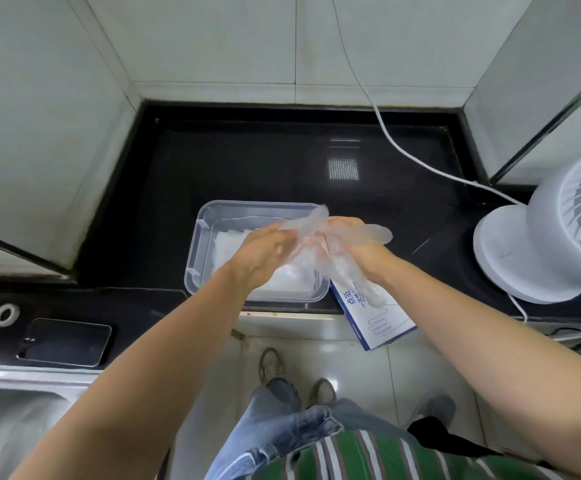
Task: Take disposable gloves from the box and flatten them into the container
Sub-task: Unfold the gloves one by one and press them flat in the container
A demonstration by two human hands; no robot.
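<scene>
A clear plastic glove (320, 233) is stretched between both hands above the right edge of the clear rectangular container (199, 244). My left hand (265, 251) pinches its left side and my right hand (358, 247) grips its right side, with glove fingers sticking out past the hand. A flat layer of clear gloves (226, 244) lies inside the container. The blue and white glove box (375, 320) lies just right of the container, overhanging the counter's front edge, with more clear plastic trailing out of its top.
A white fan (538, 244) stands at the right on the black counter (282, 161), its white cord (396, 140) running up the wall. A dark phone (66, 341), a tape roll (5, 315) and a steel sink (12, 417) are at the left.
</scene>
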